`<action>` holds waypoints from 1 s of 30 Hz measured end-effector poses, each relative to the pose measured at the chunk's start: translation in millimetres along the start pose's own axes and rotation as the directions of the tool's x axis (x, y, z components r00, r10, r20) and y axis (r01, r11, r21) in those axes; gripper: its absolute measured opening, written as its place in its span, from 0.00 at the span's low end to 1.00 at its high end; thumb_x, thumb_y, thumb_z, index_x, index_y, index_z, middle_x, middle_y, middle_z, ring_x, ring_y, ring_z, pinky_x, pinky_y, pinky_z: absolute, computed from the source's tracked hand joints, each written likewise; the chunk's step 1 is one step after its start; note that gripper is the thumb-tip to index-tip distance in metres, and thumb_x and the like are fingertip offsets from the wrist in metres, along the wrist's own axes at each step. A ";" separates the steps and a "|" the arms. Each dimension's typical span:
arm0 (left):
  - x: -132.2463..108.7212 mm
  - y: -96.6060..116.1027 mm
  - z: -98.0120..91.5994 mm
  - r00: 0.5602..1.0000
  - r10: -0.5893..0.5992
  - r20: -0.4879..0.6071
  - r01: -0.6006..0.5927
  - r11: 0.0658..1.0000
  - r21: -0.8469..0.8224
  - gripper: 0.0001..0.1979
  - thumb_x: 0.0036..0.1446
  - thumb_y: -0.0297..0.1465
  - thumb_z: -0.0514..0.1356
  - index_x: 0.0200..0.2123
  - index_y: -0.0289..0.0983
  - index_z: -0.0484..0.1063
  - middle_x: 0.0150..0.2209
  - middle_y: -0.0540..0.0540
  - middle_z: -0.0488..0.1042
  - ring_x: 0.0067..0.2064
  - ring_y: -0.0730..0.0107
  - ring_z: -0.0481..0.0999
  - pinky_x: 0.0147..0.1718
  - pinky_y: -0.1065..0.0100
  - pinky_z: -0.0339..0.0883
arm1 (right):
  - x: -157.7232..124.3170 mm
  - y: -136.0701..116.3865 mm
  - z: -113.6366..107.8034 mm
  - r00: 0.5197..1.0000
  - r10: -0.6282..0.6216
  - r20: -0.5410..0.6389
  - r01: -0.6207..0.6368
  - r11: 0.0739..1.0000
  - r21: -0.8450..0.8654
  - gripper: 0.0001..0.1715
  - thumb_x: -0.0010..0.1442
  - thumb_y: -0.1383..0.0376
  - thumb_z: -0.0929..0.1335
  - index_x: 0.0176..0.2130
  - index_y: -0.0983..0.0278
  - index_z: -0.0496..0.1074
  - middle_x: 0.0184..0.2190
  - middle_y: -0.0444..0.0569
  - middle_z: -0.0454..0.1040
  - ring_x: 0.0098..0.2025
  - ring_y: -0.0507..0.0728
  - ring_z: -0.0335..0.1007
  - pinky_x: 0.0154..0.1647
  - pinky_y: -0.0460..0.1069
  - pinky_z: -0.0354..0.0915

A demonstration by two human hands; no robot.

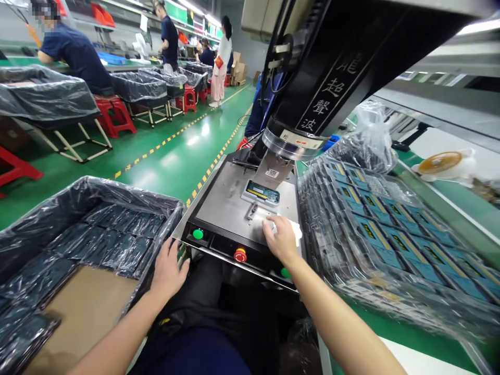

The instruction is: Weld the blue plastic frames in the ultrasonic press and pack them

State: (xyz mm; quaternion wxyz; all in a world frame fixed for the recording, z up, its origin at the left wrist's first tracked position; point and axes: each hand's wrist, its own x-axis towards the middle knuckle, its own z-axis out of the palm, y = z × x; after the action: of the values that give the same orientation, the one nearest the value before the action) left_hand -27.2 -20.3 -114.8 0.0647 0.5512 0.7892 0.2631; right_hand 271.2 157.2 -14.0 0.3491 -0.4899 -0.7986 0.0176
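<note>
My left hand lies open, fingers stretched toward the front left corner of the welding machine, beside the plastic-lined box of dark blue parts. My right hand rests on the machine's metal plate, fingers curled on a white piece near the front edge. A blue part sits in the fixture under the machine's horn. A green button and a red stop button are on the front panel between my hands.
A tray of blue parts under clear plastic fills the right bench. Black machine column overhangs the plate. Other workers sit at covered bins on the far left; red stools and a green floor aisle lie between.
</note>
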 end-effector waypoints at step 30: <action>29.3 0.7 4.1 0.999 0.023 -0.042 -0.019 0.996 0.089 0.31 0.57 0.40 0.56 0.59 0.25 0.62 0.64 0.26 0.53 0.67 0.43 0.54 0.64 0.51 0.54 | -149.4 10.6 -25.7 0.984 0.167 -0.053 -0.157 0.975 0.157 0.11 0.65 0.62 0.63 0.34 0.60 0.73 0.28 0.47 0.75 0.31 0.56 0.74 0.37 0.51 0.69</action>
State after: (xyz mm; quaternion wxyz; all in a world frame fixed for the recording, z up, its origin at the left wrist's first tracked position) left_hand -36.2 7.8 -112.4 0.0205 0.5559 0.7956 0.2402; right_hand 335.3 35.9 -79.2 0.4091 -0.5259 -0.7402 0.0906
